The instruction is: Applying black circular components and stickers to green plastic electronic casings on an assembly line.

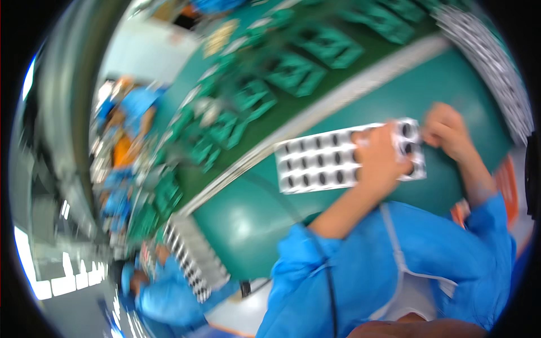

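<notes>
On the green tabletop lies a white tray (349,179) with rows of dark round pieces or holes; blur hides which. My left hand (378,156) rests over its right part, thumb apart from the fingers, covering several of the dark rounds. Just beyond the tray's right end is my right hand (445,129), its fingers curled together. Whatever may be between those fingers is hidden.
A pale rail edges the table, and a dark green belt (236,155) with green holders (296,73) runs beyond it. Stacked white trays stand at far right (490,62) and lower left (194,253). A co-worker in blue (169,296) sits at left; other people (132,112) are farther off.
</notes>
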A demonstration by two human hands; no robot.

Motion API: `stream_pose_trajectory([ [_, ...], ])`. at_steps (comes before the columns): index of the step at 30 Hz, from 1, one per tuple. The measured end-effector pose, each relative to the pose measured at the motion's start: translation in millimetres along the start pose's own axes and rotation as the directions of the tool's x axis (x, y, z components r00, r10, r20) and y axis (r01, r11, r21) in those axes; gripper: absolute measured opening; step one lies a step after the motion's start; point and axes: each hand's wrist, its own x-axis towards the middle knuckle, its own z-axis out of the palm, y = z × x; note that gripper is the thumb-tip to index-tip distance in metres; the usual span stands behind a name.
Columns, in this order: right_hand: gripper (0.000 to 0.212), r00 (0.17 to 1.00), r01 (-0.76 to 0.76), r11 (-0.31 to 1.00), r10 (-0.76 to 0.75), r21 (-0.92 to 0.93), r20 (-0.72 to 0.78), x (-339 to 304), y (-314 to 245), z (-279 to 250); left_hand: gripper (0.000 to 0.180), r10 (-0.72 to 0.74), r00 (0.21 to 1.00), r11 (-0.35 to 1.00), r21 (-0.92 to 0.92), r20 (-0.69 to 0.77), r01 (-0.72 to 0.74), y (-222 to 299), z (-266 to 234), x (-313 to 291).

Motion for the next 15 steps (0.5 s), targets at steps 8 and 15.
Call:
stream_pose_trajectory([
  [8, 0.010, 0.981, 0.043, 0.969, 0.006, 0.245, -0.196, 0, 46, -47, 0.074, 0.209, 0.947, 0.959, -0.137, -0.243, -0.247, -11, -4, -10],
  [15, 0.014, 0.924, 0.002, 0.954, 0.113, 0.299, -0.367, -3, 68, -78, 0.065, 0.012, 0.956, 0.994, 0.107, -0.292, 0.020, -71, -103, -71],
])
